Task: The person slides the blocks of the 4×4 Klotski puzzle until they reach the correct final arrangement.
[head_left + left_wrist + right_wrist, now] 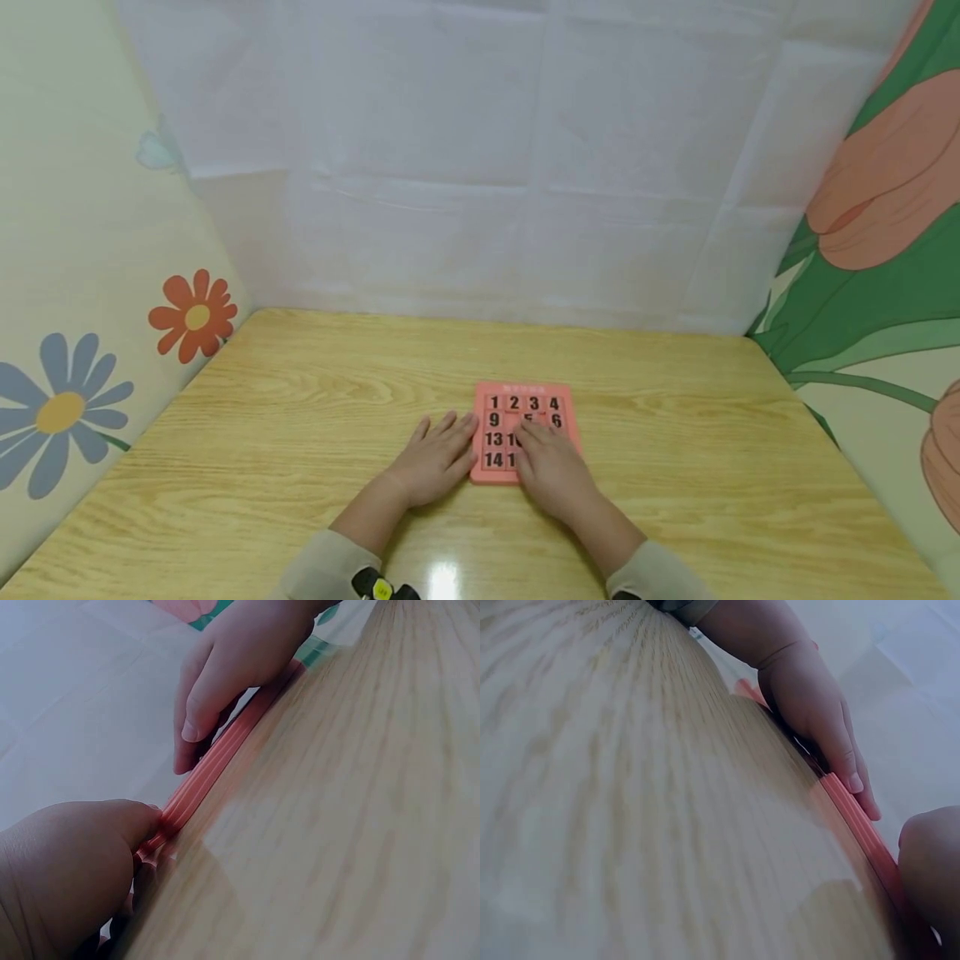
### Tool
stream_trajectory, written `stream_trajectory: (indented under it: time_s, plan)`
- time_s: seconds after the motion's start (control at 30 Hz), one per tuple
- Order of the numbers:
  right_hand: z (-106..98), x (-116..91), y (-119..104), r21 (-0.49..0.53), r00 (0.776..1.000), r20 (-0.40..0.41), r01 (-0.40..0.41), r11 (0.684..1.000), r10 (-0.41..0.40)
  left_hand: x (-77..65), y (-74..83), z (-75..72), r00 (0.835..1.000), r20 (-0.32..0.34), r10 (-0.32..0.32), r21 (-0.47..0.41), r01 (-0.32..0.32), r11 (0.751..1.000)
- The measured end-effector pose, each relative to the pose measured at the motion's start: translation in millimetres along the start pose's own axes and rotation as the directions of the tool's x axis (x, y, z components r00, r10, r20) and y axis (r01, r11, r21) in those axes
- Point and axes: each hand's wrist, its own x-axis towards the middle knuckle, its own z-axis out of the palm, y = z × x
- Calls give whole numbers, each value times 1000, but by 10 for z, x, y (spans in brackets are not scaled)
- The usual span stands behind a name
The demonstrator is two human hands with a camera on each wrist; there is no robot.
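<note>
A pink number sliding puzzle [477,467] lies flat on the wooden table, its black-numbered tiles in rows. The top row reads 1, 2, 3, 4; the 9, 5 and 6 show below, then 13 and 14 down the left side. My left hand [435,465] rests at the puzzle's left edge with fingers extended, and its thumb touches the frame's near corner in the left wrist view. Over the lower right tiles lies my right hand [553,468], fingertips on the tiles near the 5 and its palm hiding several numbers.
The wooden table [300,417] reaches back to a white cloth [435,167]. Flower-printed walls stand on the left [67,250] and right [885,333]. Light-coloured sleeves [326,567] cover both forearms, with a black and yellow item [382,588] at the left wrist.
</note>
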Motion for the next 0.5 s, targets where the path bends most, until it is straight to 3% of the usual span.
stream_trajectory:
  time_s: [0.5]
  plan:
    - [30,65,-151,-54,999,21,46,997,-45,6,-17,34,999,-34,23,6,-23,1000]
